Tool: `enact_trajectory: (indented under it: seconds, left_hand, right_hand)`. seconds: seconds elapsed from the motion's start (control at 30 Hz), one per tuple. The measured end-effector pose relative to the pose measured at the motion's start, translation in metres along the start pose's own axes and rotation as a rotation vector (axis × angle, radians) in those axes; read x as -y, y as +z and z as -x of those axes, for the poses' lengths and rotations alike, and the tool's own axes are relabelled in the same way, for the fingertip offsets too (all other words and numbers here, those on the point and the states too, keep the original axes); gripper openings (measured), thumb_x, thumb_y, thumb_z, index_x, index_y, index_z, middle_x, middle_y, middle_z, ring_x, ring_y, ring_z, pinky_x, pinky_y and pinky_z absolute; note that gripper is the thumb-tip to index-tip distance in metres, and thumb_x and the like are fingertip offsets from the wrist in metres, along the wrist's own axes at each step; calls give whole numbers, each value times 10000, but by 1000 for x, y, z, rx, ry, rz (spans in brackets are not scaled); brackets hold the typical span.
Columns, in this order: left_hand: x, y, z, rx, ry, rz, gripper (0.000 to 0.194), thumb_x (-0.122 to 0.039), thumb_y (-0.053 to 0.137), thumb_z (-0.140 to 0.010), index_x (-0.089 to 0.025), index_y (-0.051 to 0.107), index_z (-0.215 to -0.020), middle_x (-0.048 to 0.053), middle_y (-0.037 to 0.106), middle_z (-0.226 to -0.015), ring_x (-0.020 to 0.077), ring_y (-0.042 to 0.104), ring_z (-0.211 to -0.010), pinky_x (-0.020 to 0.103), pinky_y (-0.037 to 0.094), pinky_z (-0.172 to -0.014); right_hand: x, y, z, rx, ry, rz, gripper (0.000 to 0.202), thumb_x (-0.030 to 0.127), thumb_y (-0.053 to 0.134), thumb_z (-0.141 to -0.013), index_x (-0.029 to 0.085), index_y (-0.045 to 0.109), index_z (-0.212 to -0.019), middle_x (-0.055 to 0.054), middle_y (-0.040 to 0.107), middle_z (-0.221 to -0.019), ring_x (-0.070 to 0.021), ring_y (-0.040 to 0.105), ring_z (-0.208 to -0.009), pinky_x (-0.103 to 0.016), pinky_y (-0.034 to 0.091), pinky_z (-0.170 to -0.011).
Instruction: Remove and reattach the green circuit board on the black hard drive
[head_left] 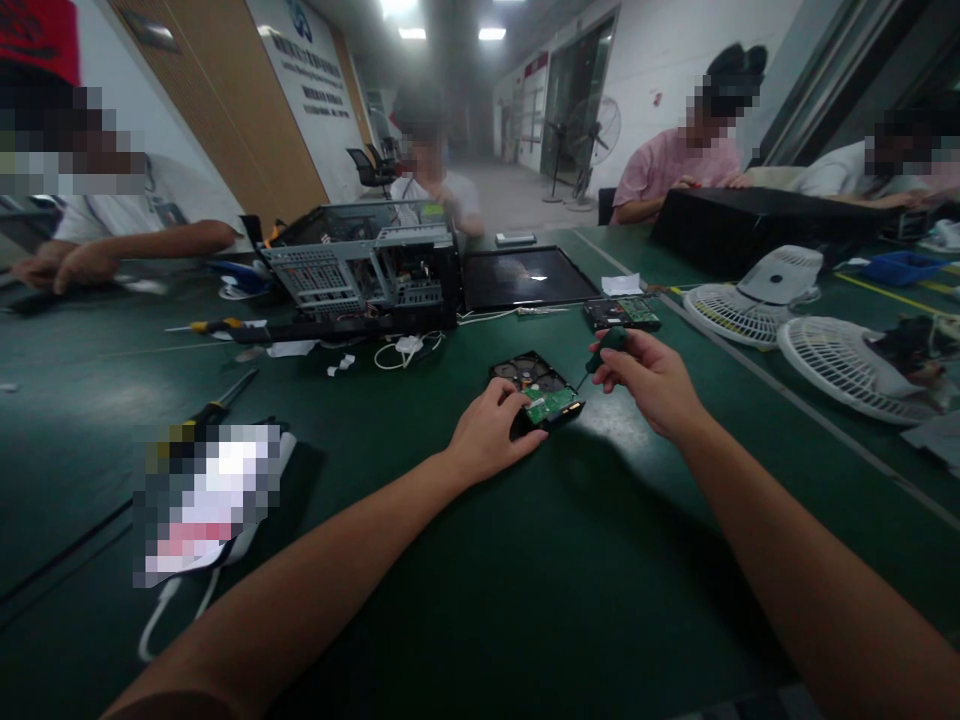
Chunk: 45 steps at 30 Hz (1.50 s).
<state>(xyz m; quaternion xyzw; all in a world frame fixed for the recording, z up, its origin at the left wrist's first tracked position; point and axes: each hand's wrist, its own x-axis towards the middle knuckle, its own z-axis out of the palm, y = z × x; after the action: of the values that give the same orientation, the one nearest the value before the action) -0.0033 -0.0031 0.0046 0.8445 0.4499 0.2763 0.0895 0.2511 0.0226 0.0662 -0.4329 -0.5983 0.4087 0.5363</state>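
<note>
A hard drive with its green circuit board facing up (553, 403) lies on the dark green table (480, 600). My left hand (495, 430) grips its near left side, fingers on top and thumb along the front edge. In my right hand (645, 375) is a small screwdriver with a dark green handle (609, 345). Its thin shaft slants down to the left, and the tip is at the board's right corner. Whether the tip sits in a screw is too small to tell.
Behind stand an opened computer case (360, 275), a flat black panel (525, 278) and a second drive (622, 313). White fan parts (847, 370) lie right. Screwdrivers (217, 405) and a blurred-out device (217, 500) lie left. Several people sit around the table.
</note>
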Motion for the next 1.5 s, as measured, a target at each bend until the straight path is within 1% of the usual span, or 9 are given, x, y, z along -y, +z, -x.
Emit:
enact_trajectory:
  seconds: [0.17,0.33,0.47,0.6,0.7,0.8,0.9,1.13,1.5]
  left_hand:
    - [0,1,-1,-1,5,-10,480,-493,733,-859,-208,610,-1225,105,511,-1278,280,622,-1099,460,580,-963]
    - [-1,1,0,8,0,-14,483,-488,718,-872,-202,603,-1243,111,507,-1295,282,619,-1101,468,577,-966]
    - [-2,0,0,4,1,-12,472,-477,718,-873,-201,605,-1239,111,513,-1289,285,615,-1108,471,574,-967]
    - [-2,0,0,15,2,-14,471,-474,710,-879,-198,601,-1244,112,518,-1282,283,617,-1100,468,579,-953]
    - [-2,1,0,10,6,-16,460,-467,714,-877,-202,601,-1235,110,520,-1283,283,619,-1097,472,577,-956]
    - [-2,0,0,11,9,-18,451,-467,709,-881,-205,602,-1232,110,519,-1285,283,620,-1094,469,580,-947]
    - [-3,-2,0,16,9,-23,457,-467,700,-888,-195,598,-1242,113,522,-1278,282,617,-1091,462,579,-944]
    - [-3,0,0,21,-1,-28,456,-478,697,-887,-197,599,-1233,113,522,-1288,286,619,-1094,472,576,-954]
    - [-3,0,0,26,6,-32,464,-478,681,-898,-191,590,-1250,115,521,-1291,282,612,-1093,457,575,-947]
  right_hand:
    - [-10,-1,0,-52,-110,245,403,449,757,-856,223,610,-1156,-55,688,-953,-166,661,-640,-301,508,-504]
    - [-17,-5,2,-190,-265,618,559,467,738,-869,274,539,-1355,-49,690,-978,-166,649,-628,-337,543,-577]
    - [-15,-5,3,-203,-384,732,508,441,706,-893,267,574,-1352,-42,699,-905,-201,664,-692,-380,581,-660]
    - [-15,-4,2,-211,-453,708,472,345,642,-928,257,566,-1386,-97,715,-1154,-237,715,-884,-442,611,-822]
    - [-19,-5,2,-220,-420,652,531,311,651,-914,250,515,-1424,-95,728,-1170,-245,736,-918,-473,607,-893]
    - [-21,-4,1,-221,-406,569,568,308,675,-899,238,458,-1419,-94,737,-1139,-240,747,-913,-448,625,-863]
    - [-19,-2,2,-227,-418,526,513,311,684,-894,241,453,-1346,-93,743,-1113,-235,753,-903,-418,636,-815]
    - [-18,0,1,-288,-363,525,462,364,717,-876,259,424,-1218,-89,760,-1076,-231,756,-832,-390,634,-725]
    - [-20,-1,2,-327,-371,618,440,394,701,-887,256,436,-1211,-95,740,-1096,-216,749,-802,-365,624,-679]
